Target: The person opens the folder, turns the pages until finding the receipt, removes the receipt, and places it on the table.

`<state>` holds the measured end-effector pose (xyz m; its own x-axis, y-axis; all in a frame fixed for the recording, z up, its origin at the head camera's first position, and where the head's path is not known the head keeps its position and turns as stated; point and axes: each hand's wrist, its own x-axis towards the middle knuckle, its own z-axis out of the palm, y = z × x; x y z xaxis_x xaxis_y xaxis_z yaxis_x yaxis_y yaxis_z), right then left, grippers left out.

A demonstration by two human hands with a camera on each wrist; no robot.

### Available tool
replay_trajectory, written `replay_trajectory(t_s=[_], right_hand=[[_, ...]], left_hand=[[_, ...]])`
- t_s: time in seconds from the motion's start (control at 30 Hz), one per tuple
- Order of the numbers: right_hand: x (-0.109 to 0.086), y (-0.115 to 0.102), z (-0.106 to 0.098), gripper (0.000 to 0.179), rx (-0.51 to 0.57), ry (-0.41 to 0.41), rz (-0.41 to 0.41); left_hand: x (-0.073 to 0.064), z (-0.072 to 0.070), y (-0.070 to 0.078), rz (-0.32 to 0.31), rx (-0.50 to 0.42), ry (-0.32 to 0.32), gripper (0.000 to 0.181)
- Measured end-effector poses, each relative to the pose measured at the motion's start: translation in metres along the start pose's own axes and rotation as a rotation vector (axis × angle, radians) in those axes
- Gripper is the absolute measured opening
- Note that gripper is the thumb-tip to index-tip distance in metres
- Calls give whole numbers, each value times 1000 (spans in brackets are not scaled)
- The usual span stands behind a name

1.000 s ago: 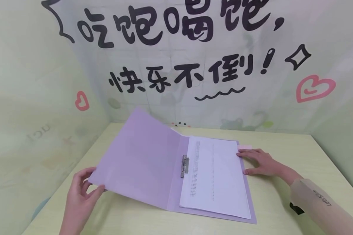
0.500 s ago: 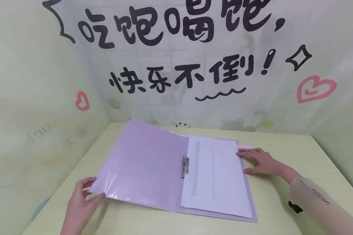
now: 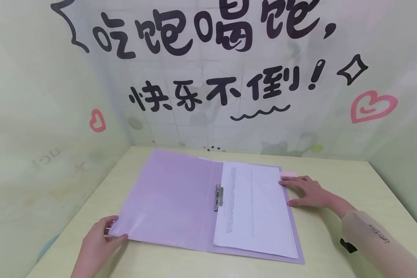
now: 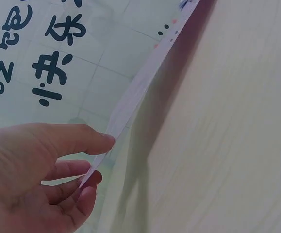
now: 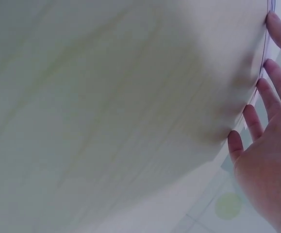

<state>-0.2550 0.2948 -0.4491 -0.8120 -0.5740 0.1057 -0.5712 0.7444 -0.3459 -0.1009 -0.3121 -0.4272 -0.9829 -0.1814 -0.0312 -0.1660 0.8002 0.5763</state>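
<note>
A purple folder (image 3: 170, 200) lies spread out on the table, its front cover swung to the left. At the cover's near left corner my left hand (image 3: 99, 243) pinches the edge between thumb and fingers; the left wrist view shows the cover (image 4: 135, 94) slanting just above the tabletop. A metal clip (image 3: 218, 197) sits near the spine. Printed white sheets (image 3: 257, 212) cover the folder's right side. My right hand (image 3: 307, 192) rests at the folder's right edge, fingers fairly straight, fingertips touching the edge and the sheets. In the right wrist view those fingers (image 5: 271, 97) line the folder's edge.
A pink slip (image 3: 288, 174) pokes out past the folder's right edge, above the right hand. The pale wooden table (image 3: 337, 170) meets a white wall hanging (image 3: 194, 127) with black characters at the back. Something blue (image 3: 48, 247) shows beyond the table's left edge.
My left hand has lowered the folder's cover toward the table, moving slightly down and to the right in the head view. The right hand has stayed in place.
</note>
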Motion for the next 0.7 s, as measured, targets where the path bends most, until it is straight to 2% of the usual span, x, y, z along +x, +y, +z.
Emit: replay_trajectory(t_s=[0.27,0.47,0.57,0.7], right_hand=[[0,0,-2,70,-5,-5,-4],[1,0,-2,71,8,-18,11],[2,1,-2,71,12,-17,22],[2,2,0,71,17,-19,27]], left_hand=[[7,4,-1,22,82,-56,68],[7,8,-4,105,157,-23,64],[8,11,-9,217,167,31,63],[13,15,-15,445,166,113,71]])
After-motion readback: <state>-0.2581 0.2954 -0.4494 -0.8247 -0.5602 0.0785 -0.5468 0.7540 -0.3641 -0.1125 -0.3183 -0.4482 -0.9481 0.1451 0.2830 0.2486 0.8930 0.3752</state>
